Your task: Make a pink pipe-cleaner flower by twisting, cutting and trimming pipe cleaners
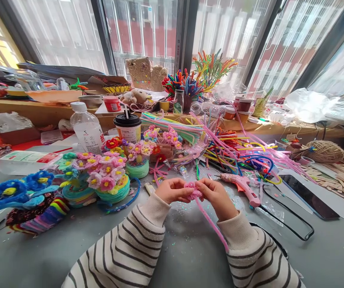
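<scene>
Between my two hands, over the middle of the grey table, is a small pink pipe-cleaner flower (193, 191). My left hand (173, 190) pinches its left side with thumb and fingers. On the right side, my right hand (215, 197) grips it the same way. A long pink pipe-cleaner tail (209, 220) hangs from the flower toward my right sleeve. Fingers cover part of the petals. Right of my hands lies a pink hot glue gun (242, 186) with a black cord. Pots of finished pipe-cleaner flowers (107, 172) stand to the left.
Loose pipe cleaners (249, 154) pile up behind the glue gun. A phone (311, 197) lies at the right, near a ball of twine (324, 150). A water bottle (86, 128) and a lidded cup (127, 127) stand at the back left. Blue flowers (10, 192) sit at far left.
</scene>
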`<state>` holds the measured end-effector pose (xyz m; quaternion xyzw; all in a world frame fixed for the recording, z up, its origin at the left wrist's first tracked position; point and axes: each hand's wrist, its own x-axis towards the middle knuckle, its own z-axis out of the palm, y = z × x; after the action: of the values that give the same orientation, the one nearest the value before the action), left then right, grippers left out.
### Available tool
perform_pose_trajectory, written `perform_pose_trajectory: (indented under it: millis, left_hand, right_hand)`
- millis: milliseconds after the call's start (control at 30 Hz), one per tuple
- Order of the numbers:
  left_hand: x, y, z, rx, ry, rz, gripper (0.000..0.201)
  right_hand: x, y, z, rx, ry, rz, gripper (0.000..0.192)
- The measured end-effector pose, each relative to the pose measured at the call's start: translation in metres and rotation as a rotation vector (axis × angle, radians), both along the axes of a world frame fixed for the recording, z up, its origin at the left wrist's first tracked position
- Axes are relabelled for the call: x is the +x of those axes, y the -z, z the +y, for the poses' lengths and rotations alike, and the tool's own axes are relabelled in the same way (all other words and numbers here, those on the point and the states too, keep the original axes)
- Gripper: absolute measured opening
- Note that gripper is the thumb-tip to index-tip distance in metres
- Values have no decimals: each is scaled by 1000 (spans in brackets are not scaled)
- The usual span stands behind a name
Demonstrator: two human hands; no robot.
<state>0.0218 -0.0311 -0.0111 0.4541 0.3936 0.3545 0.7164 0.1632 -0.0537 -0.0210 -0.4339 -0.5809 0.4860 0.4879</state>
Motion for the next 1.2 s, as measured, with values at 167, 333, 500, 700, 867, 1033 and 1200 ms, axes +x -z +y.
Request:
perform_pose_trajectory:
  millis: [167,333,500,700,867,1033,1200]
  left_hand:
    - [-2,-1,0,-65,-118,-52,23]
    - [-3,1,3,-83,-116,-101,21]
    - [-3,2,4,-70,-147,-135,23]
    - [-3,0,5,-68,-248,-111,23]
    - [-3,1,5,-13,-260,-91,24]
    - [-4,1,5,30,-256,-41,22]
    - [-2,-2,3,18,-246,3,21]
  right_hand:
    - [1,-4,-3,41,50,-80,21]
    - [0,-9,-7,89,80,-190,20]
    - [-1,-7,-7,70,71,-220,23]
    - [-3,-8,-7,-5,-69,-149,21]
    - [-16,1,-7,-96,-152,-9,22]
    - [-19,7,-6,-49,-96,-39,23]
    - [-10,2,-6,118,105,-177,21]
